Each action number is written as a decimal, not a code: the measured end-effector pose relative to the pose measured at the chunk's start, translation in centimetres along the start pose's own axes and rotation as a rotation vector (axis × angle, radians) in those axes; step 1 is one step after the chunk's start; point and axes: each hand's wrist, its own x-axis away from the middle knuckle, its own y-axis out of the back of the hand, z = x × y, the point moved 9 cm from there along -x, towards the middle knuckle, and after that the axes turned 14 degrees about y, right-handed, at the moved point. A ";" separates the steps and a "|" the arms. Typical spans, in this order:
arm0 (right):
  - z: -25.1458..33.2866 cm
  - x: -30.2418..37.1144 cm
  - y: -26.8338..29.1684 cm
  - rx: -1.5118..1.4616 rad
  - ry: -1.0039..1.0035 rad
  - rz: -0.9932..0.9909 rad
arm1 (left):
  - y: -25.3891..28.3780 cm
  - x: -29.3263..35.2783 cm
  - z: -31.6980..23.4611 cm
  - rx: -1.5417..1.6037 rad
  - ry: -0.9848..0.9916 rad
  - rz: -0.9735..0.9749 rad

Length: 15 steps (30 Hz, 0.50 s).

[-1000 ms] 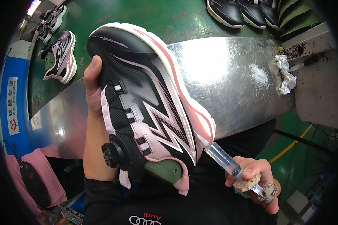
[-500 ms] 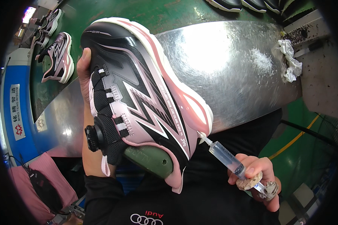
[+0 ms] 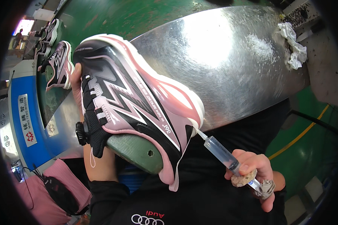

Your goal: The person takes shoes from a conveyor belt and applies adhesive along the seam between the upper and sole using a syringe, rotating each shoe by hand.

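Observation:
A pink, black and white sneaker (image 3: 139,97) is held up on its side, toe toward the upper left. My left hand (image 3: 76,80) grips it from behind at the toe and lacing; most of its fingers are hidden. A green shoe last (image 3: 135,152) fills the opening, and a black dial (image 3: 80,133) sits at the tongue. Closed around a clear syringe (image 3: 221,152), my right hand (image 3: 253,168) has its thumb at the plunger end. Tan wrapping covers the syringe's flange and plunger end. The white nozzle meets the heel where upper and sole join.
A scratched metal worktop (image 3: 229,75) lies beyond the sneaker, with crumpled white tissue (image 3: 292,47) at its right end. More sneakers (image 3: 59,65) stand at the far left on a green surface, near a blue and white machine panel (image 3: 26,116). Pink cloth (image 3: 69,180) lies lower left.
The sneaker has turned, its toe dropping lower and its heel shifting left. The syringe has moved slightly left with it, its nozzle staying at the heel seam.

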 end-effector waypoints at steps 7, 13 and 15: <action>-0.9 -0.3 0.5 -0.004 0.025 0.044 | 2.0 2.7 0.6 -0.093 0.059 -0.131; -1.5 -0.9 0.6 0.019 0.061 0.102 | 5.5 5.4 -0.2 -0.129 0.075 -0.274; -1.6 -1.1 0.7 0.028 0.077 0.109 | 6.2 6.3 -0.6 -0.149 0.073 -0.266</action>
